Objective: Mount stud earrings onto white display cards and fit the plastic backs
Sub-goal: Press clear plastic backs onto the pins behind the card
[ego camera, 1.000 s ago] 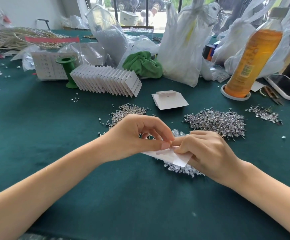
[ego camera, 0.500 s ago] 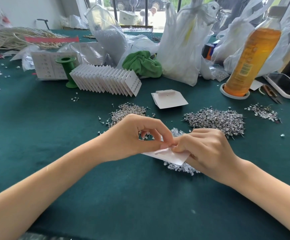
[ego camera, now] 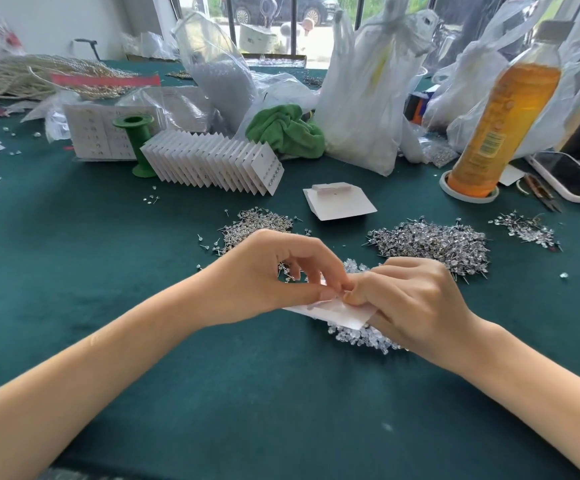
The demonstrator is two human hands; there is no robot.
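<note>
green felt table (ego camera: 73, 271) under me. my left hand (ego camera: 260, 282) and right hand (ego camera: 416, 306) both pinch the white card (ego camera: 333, 311), probably steadying it for a back; clear backs pile (ego camera: 361, 336) beneath, stud heap (ego camera: 434, 242) at two o'clock, finished cards (ego camera: 212, 161) at eleven.

You hold a white display card (ego camera: 333, 311) tilted between your left hand (ego camera: 264, 282) and right hand (ego camera: 416, 303), fingertips pinching its upper edge. Clear plastic backs (ego camera: 361, 336) lie heaped beneath it; 2 stud earring piles (ego camera: 434, 242) sit behind on the desk (ego camera: 281, 393).
</note>
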